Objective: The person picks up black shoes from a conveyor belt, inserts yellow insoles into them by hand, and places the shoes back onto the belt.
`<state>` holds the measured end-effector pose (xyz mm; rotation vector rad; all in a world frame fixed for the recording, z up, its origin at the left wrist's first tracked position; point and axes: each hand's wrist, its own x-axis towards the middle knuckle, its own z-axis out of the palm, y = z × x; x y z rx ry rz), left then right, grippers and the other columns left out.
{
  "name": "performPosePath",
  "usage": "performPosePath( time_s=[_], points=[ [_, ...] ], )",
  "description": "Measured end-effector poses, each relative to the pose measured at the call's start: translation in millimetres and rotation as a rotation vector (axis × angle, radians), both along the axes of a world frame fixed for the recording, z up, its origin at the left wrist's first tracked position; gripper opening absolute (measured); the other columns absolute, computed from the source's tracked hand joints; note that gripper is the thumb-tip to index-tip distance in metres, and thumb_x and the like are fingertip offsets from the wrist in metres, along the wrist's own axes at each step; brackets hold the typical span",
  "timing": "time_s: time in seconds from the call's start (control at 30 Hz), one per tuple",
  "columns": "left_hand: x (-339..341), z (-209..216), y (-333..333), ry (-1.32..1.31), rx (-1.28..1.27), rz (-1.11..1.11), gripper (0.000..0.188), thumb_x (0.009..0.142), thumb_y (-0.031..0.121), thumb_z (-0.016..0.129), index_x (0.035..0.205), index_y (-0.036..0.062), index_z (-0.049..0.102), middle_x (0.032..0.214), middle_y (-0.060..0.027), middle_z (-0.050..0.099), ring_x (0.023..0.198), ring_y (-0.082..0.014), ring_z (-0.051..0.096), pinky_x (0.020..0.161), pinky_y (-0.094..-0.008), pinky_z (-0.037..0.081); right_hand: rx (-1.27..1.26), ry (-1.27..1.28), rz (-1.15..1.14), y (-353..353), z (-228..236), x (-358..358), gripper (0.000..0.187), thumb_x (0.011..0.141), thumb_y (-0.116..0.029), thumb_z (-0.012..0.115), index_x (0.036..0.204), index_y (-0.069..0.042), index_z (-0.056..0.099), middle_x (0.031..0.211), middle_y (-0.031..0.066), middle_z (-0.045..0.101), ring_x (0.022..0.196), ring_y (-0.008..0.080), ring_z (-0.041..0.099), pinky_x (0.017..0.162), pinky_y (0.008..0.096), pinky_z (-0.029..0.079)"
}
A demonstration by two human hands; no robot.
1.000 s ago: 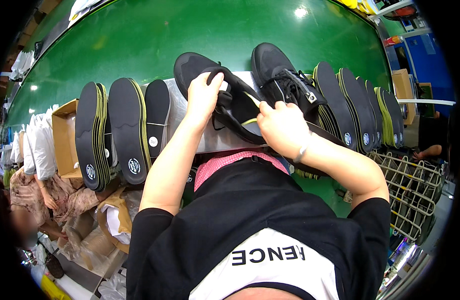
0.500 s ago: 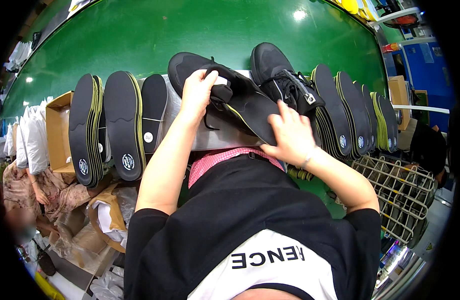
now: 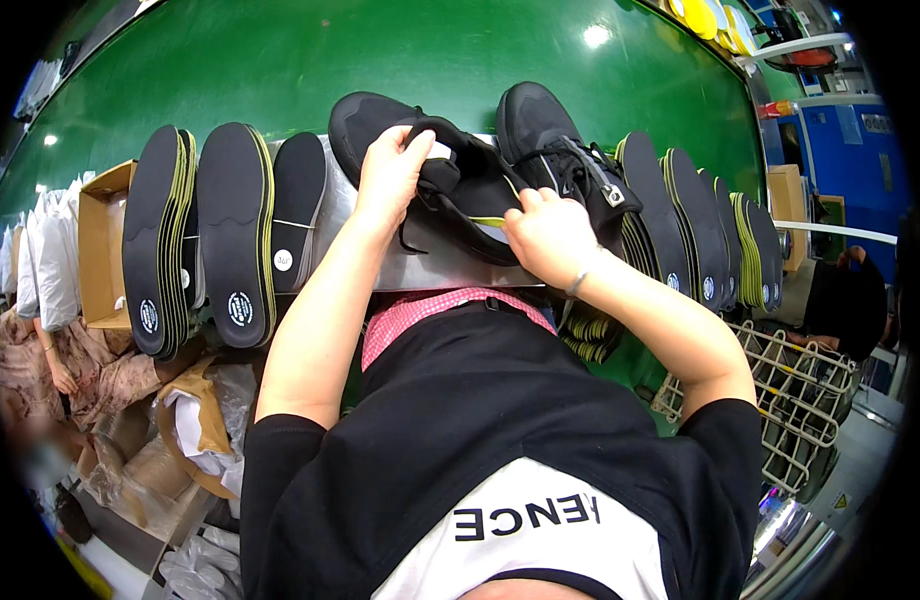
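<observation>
A black lace-up shoe (image 3: 358, 122) lies tilted on a metal plate (image 3: 345, 235), its toe toward the far left. My left hand (image 3: 390, 190) is closed on its tongue and upper, pulling the opening wide. At the heel end my right hand (image 3: 555, 240) has its fingers curled over a black insole with a yellow-green edge (image 3: 488, 221). Most of that insole sits inside the shoe, and its heel part is partly hidden by my fingers. A second black shoe (image 3: 535, 118) stands just right of it, laces and a tag on top.
Stacks of black insoles stand left (image 3: 235, 220) and right (image 3: 640, 190) on the green table (image 3: 430, 50). At the far left is an open cardboard box (image 3: 105, 245) beside white bags (image 3: 50, 260). A wire rack (image 3: 780, 400) stands at lower right; a seated person (image 3: 40, 365) is at left.
My right hand has gone from spread fingers beside the insole to curled fingers at its heel. The insole has moved deeper into the shoe. My left hand keeps its hold.
</observation>
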<state>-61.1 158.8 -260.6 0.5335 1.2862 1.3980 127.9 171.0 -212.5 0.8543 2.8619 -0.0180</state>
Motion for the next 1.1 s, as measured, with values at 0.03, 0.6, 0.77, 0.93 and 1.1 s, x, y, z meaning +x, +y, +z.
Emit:
performPosePath(
  time_s=[0.03, 0.6, 0.77, 0.93, 1.1],
  points=[
    [0, 0, -1, 0.018, -0.018, -0.005, 0.022, 0.080, 0.017, 0.056, 0.092, -0.0011, 0.054, 0.068, -0.0018, 0.055, 0.051, -0.0049, 0.046, 0.040, -0.0181, 0.034, 0.009, -0.022, 0.010, 1, -6, -6, 0.010, 0.067, -0.014, 0.053, 0.069, -0.005, 0.058, 0.075, 0.0098, 0.054, 0.073, 0.0240, 0.054, 0.055, 0.0325, 0.047],
    [-5, -7, -5, 0.007, -0.071, -0.046, 0.022, 0.079, 0.027, 0.059, 0.091, 0.0087, 0.054, 0.071, 0.0050, 0.053, 0.054, -0.0003, 0.046, 0.038, -0.0149, 0.025, -0.446, -0.721, 0.003, 38, -41, -52, 0.034, 0.069, -0.013, 0.057, 0.101, -0.003, 0.060, 0.112, 0.0265, 0.047, 0.099, 0.0301, 0.054, 0.083, 0.0321, 0.043],
    [1, 6, -9, 0.094, -0.099, -0.036, 0.030, 0.078, 0.024, 0.059, 0.095, 0.0010, 0.053, 0.076, -0.0022, 0.057, 0.061, -0.0051, 0.049, 0.049, -0.0175, 0.037, -0.257, -0.659, -0.053, 28, -44, -59, 0.021, 0.072, -0.015, 0.054, 0.089, -0.007, 0.065, 0.094, 0.0096, 0.062, 0.089, 0.0195, 0.059, 0.073, 0.0288, 0.047],
    [14, 1, -19, 0.311, 0.039, -0.008, 0.052, 0.073, 0.030, 0.065, 0.109, -0.0019, 0.046, 0.098, -0.0111, 0.053, 0.089, -0.0162, 0.051, 0.080, -0.0269, 0.040, -0.209, -0.639, 0.176, 31, -49, -38, 0.022, 0.074, -0.016, 0.050, 0.091, -0.009, 0.061, 0.085, 0.0096, 0.063, 0.081, 0.0217, 0.061, 0.067, 0.0298, 0.047],
    [31, -4, -46, 0.988, 0.099, -0.036, 0.078, 0.063, 0.037, 0.069, 0.122, 0.0029, 0.032, 0.121, -0.0222, 0.035, 0.114, -0.0346, 0.031, 0.096, -0.0416, 0.026, -0.536, -0.839, 0.067, 21, 8, -36, 0.030, 0.070, -0.023, 0.056, 0.095, -0.008, 0.062, 0.094, 0.0075, 0.062, 0.092, 0.0211, 0.057, 0.086, 0.0501, 0.024]
  ],
)
